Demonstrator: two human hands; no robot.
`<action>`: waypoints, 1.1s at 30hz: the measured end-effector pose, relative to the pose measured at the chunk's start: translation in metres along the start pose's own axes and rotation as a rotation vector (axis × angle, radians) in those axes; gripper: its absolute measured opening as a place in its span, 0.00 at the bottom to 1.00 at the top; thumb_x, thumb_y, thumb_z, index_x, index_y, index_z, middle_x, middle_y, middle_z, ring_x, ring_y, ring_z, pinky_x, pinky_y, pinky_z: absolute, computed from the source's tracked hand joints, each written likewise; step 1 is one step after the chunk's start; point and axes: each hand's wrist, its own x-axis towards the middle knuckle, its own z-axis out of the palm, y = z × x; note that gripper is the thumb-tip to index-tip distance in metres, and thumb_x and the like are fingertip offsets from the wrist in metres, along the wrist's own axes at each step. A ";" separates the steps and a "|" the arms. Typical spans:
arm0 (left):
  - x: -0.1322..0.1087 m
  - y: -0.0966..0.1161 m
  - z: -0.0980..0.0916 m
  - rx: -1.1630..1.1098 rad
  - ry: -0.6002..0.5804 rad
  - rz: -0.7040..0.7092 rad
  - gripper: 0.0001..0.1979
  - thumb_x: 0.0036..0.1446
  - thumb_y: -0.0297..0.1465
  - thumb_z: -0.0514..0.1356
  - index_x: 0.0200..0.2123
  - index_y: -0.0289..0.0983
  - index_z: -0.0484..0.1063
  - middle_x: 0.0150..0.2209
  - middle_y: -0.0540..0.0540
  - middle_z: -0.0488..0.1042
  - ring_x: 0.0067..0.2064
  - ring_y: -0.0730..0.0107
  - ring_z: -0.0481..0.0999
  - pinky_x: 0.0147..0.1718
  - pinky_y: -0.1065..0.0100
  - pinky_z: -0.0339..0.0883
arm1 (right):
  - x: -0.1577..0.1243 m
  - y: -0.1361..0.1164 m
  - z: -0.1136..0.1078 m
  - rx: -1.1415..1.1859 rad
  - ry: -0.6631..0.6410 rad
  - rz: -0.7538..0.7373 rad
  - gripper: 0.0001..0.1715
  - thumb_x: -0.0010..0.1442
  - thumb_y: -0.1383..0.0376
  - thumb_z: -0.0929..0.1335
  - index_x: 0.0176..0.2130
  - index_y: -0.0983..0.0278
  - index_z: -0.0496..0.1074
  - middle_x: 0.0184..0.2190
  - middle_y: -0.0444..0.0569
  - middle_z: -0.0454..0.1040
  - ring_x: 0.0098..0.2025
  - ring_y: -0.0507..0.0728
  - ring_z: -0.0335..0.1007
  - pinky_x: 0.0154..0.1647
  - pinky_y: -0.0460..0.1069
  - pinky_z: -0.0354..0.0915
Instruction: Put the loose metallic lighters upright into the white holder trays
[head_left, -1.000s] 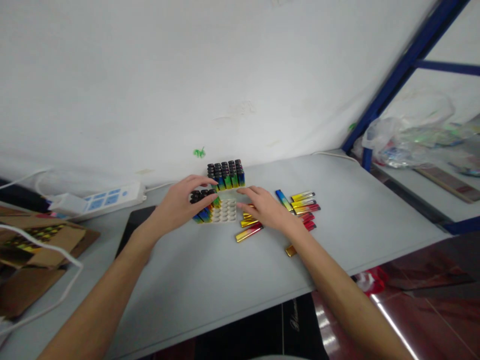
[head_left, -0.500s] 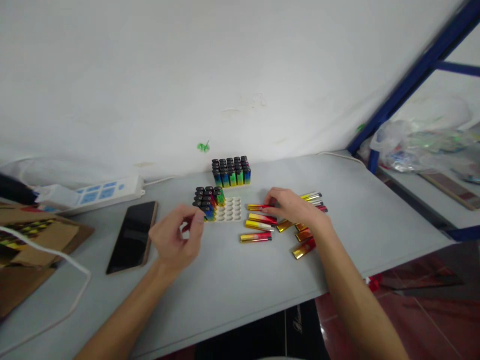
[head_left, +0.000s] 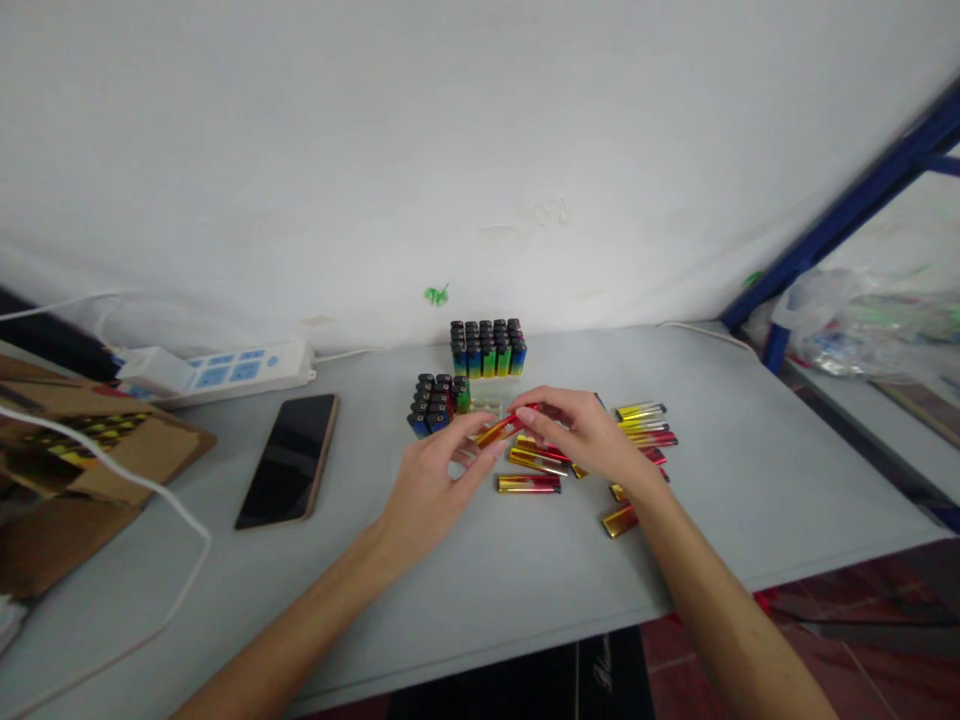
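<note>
A red and gold lighter [head_left: 496, 431] is raised between both hands above the table. My left hand [head_left: 433, 470] pinches its gold end between thumb and fingers. At the red end, my right hand [head_left: 574, 425] is closed on it. Behind my hands, a white tray with holes [head_left: 486, 405] is mostly covered; black-topped lighters [head_left: 431, 400] stand upright in its left part. Farther back, a full block of blue and green lighters [head_left: 487, 350] stands upright. Several red and gold lighters [head_left: 529, 484] lie flat below and right of my right hand.
A phone [head_left: 289, 460] lies left of my left arm. Behind it is a white power strip [head_left: 251, 368]. An open cardboard box [head_left: 112, 470] and a white cable [head_left: 191, 570] are at far left. A blue metal frame [head_left: 832, 205] and plastic bags [head_left: 832, 320] stand at right.
My right hand has lifted a red and gold lighter from the table and moved it left. My left hand has moved right and taken hold of its other end. The view has shifted slightly.
</note>
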 end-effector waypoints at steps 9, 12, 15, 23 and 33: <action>0.011 -0.003 -0.005 -0.483 -0.276 -0.253 0.20 0.59 0.45 0.71 0.46 0.38 0.76 0.33 0.46 0.83 0.36 0.61 0.83 0.41 0.62 0.74 | 0.003 -0.001 0.021 0.157 0.126 0.030 0.22 0.70 0.46 0.69 0.46 0.61 0.76 0.25 0.40 0.72 0.25 0.51 0.66 0.28 0.46 0.63; 0.012 0.003 -0.006 -0.518 -0.309 -0.217 0.17 0.62 0.45 0.68 0.42 0.37 0.78 0.34 0.45 0.81 0.38 0.62 0.81 0.44 0.60 0.75 | 0.004 0.003 0.016 0.004 0.238 0.053 0.23 0.75 0.47 0.63 0.47 0.62 0.76 0.25 0.42 0.73 0.25 0.52 0.67 0.29 0.46 0.63; 0.010 0.005 -0.005 -0.609 -0.323 -0.231 0.16 0.63 0.45 0.67 0.41 0.38 0.75 0.35 0.47 0.77 0.34 0.66 0.77 0.36 0.63 0.75 | 0.006 0.011 0.013 -0.219 0.262 0.055 0.18 0.75 0.52 0.64 0.47 0.61 0.75 0.27 0.42 0.76 0.27 0.53 0.70 0.34 0.48 0.64; 0.006 -0.003 -0.003 -0.795 -0.337 -0.234 0.15 0.67 0.41 0.65 0.49 0.41 0.64 0.34 0.50 0.74 0.32 0.72 0.72 0.29 0.70 0.66 | 0.010 0.029 0.028 -0.364 0.129 0.010 0.09 0.73 0.64 0.66 0.46 0.64 0.75 0.43 0.54 0.80 0.45 0.60 0.78 0.51 0.54 0.71; 0.010 -0.005 0.000 -0.689 -0.182 -0.338 0.27 0.57 0.54 0.68 0.31 0.39 0.62 0.22 0.58 0.58 0.22 0.80 0.54 0.20 0.74 0.50 | 0.003 0.035 0.039 -0.372 -0.081 -0.133 0.30 0.72 0.57 0.69 0.66 0.66 0.64 0.65 0.64 0.70 0.69 0.66 0.65 0.71 0.64 0.63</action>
